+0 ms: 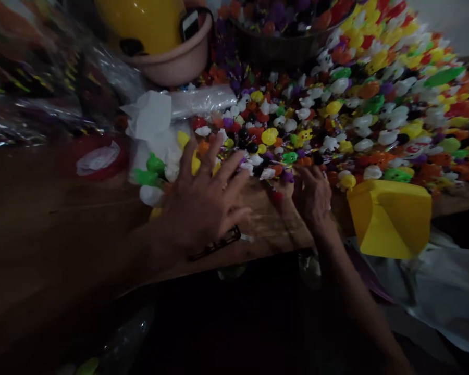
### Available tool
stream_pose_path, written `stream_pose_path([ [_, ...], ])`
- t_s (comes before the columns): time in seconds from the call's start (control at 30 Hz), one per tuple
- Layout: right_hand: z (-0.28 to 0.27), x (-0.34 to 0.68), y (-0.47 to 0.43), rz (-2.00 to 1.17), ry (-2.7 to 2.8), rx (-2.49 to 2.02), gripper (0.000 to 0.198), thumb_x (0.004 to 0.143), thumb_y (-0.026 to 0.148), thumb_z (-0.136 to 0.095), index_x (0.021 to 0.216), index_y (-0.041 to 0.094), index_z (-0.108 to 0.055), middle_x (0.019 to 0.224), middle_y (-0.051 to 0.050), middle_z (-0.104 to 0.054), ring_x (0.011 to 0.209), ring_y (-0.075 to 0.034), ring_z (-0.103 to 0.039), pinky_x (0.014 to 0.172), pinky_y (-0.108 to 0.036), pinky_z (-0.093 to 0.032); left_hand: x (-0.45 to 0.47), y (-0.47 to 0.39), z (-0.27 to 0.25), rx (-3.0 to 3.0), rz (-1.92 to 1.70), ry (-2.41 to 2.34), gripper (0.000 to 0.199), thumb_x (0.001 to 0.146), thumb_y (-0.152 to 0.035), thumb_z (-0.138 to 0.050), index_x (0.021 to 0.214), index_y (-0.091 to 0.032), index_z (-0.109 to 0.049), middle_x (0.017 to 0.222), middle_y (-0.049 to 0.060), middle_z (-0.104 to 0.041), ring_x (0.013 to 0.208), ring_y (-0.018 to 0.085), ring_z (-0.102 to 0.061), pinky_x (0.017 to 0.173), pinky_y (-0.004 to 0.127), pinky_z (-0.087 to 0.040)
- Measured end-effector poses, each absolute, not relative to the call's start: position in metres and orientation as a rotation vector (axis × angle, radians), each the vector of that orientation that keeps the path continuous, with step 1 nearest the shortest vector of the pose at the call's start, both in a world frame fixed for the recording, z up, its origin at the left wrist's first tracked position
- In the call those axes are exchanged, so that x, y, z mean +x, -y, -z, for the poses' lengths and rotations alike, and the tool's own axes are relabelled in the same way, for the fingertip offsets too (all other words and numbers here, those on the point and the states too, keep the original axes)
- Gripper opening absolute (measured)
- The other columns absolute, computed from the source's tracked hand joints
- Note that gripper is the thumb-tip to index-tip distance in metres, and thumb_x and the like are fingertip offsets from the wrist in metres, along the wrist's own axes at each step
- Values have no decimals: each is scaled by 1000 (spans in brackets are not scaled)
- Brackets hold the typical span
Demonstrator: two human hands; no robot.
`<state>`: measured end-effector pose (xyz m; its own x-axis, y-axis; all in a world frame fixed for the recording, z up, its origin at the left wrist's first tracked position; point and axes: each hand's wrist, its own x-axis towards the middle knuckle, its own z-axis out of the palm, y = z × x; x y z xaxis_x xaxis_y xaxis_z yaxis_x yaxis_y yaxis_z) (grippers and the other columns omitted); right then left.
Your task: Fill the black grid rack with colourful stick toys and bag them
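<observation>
My left hand [205, 195] is spread over the near edge of a pile of small plastic toys [269, 136], fingers apart and nothing gripped. Green, white and yellow toys [155, 164] lie beside it. My right hand [315, 200] reaches to the same edge with bent, loosely parted fingers, close to a green toy [289, 157] and a purple one [287, 176]. Its fingertips are partly hidden, and I see nothing held in it. Between the hands a blurred red piece [276, 197] lies on the wooden table [258, 234]. Below my left hand is a black slotted strip [229, 238].
A pink basin [175, 65] holds a yellow rounded object [144, 26] and a phone [189, 25]. Behind the pile stands a dark bowl [285, 47] of toys. A yellow folded piece [391, 219] overhangs the table edge at right. Clear plastic bags and a red dish [68, 161] are left.
</observation>
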<state>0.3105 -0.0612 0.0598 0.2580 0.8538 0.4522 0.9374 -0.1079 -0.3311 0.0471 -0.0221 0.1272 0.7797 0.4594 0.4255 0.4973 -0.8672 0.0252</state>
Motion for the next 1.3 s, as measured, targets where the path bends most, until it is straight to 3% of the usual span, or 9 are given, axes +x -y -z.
stream_pose_path([
  [0.17,-61,343,11,44,1978,-2111,23,89,10,-50,94,15,-72,102,-16,-69,99,-27,-62,89,-39,-46,56,70,-93,-2986,542,361,35,96,-22,-55,129,-13,-66,145,17,-59,143,35,-49,120,59,-45],
  [0.27,-61,344,5,-32,2023,-2097,24,94,11,-47,93,13,-71,98,-15,-71,92,-22,-63,81,-34,-43,40,79,-67,-3050,466,399,39,92,-10,-57,130,-11,-65,144,17,-59,140,34,-52,117,51,-51],
  [0.37,-64,339,5,-28,2039,-2116,25,101,23,-49,99,10,-71,97,-14,-72,86,-17,-63,74,-31,-37,19,77,-53,-3080,404,561,41,98,-21,-55,137,-10,-59,149,17,-55,142,34,-49,117,52,-50],
  [0.5,-71,321,-3,34,2024,-2181,34,94,40,-66,94,6,-73,98,-16,-72,92,-20,-65,73,-32,-34,1,72,-36,-3134,338,815,57,99,-39,-56,145,-5,-50,155,21,-47,147,37,-42,120,57,-44],
  [0.63,-77,305,2,63,1909,-2211,25,93,29,-68,102,6,-70,110,-19,-71,101,-23,-66,78,-32,-39,-7,70,-22,-3190,412,856,62,100,-47,-54,147,-7,-48,156,20,-46,151,33,-37,125,55,-36],
  [0.73,-71,287,31,45,1724,-2071,18,94,23,-64,107,11,-65,104,-17,-73,90,-20,-68,76,-32,-44,-9,71,-19,-3202,475,872,63,100,-50,-53,146,-7,-49,154,20,-49,151,32,-38,126,54,-35],
  [0.83,-52,257,68,-189,1614,-1826,11,91,25,-62,99,17,-65,90,-11,-73,74,-18,-64,68,-31,-47,-10,72,-19,-3214,472,906,61,100,-50,-53,145,-10,-51,153,17,-50,150,32,-38,126,55,-34],
  [1.03,-14,195,74,-743,1183,-1420,16,84,34,-66,90,21,-70,88,-3,-74,78,-18,-66,72,-30,-54,-9,74,-14,-3161,518,892,54,100,-44,-55,139,-7,-57,150,20,-54,149,34,-41,125,55,-34],
  [1.3,-5,184,62,-875,1125,-1348,20,81,39,-75,82,19,-74,82,-1,-73,75,-16,-65,69,-27,-53,-8,75,-2,-3122,627,902,51,98,-40,-59,136,-7,-59,143,20,-60,146,35,-44,123,55,-38],
])
